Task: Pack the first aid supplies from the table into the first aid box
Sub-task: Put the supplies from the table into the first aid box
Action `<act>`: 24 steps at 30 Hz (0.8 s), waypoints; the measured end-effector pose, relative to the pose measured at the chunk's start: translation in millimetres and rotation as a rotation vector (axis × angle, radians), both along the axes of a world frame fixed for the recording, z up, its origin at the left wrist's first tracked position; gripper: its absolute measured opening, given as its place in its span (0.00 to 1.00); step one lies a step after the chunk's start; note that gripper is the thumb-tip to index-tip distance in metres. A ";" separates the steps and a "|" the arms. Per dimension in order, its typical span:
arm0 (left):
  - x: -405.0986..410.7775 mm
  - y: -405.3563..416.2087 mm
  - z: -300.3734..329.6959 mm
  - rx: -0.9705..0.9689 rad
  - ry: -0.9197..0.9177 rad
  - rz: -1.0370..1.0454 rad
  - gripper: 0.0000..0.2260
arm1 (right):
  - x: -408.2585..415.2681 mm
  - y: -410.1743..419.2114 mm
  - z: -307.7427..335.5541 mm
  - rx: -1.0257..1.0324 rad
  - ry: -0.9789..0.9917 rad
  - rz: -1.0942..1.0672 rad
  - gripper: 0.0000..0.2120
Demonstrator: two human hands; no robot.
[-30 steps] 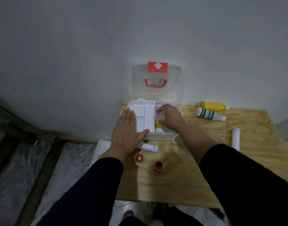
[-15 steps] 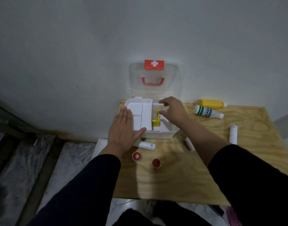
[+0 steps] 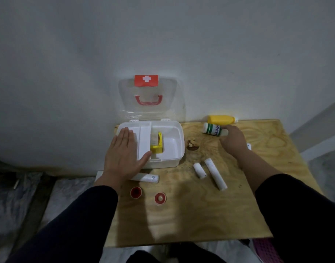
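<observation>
The white first aid box point(image 3: 173, 158) stands open at the back left of the wooden table point(image 3: 191, 221), its clear lid point(image 3: 147, 97) leaning on the wall. A yellow item point(image 3: 156, 148) lies inside, beside the inner tray. My left hand point(image 3: 123, 156) rests flat on the tray and the box's front left corner, fingers apart. My right hand point(image 3: 232, 139) is to the right of the box, fingers closed on the cap end of a green and white bottle point(image 3: 212, 129) that lies on the table. A yellow bottle point(image 3: 220, 120) lies just behind it.
Two white rolls point(image 3: 199, 170) point(image 3: 215, 176) lie in front of the box's right side, and a third roll point(image 3: 145, 177) lies under my left wrist. Two small red round containers point(image 3: 136, 192) point(image 3: 160, 198) sit nearer me. A brown lump point(image 3: 191, 144) lies beside the box.
My right hand left the box's right compartment and moved right to the green and white bottle. The left hand stayed on the box. Two white rolls are now uncovered.
</observation>
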State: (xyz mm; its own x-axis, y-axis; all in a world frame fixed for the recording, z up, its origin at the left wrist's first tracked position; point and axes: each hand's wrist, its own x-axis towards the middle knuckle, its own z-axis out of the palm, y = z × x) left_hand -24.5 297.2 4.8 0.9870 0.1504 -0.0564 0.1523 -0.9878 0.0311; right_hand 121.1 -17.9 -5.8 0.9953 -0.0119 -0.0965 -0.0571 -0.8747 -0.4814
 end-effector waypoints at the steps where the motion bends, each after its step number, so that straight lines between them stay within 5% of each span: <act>1: 0.0 -0.7 -1.7 -0.003 0.004 0.000 0.44 | 3.9 -6.6 -4.5 -0.011 0.033 -0.007 0.23; 6: -0.6 -0.3 -4.6 0.042 -0.006 -0.003 0.44 | 10.9 -19.6 -20.9 -0.005 0.078 0.040 0.28; 14: 2.9 -0.4 -2.4 0.009 -0.009 0.008 0.44 | -6.6 -25.4 -27.9 0.149 -0.135 -0.027 0.18; 24: 11.0 3.1 -6.2 -0.007 -0.018 0.015 0.42 | -12.1 1.1 40.5 0.257 -0.355 0.028 0.11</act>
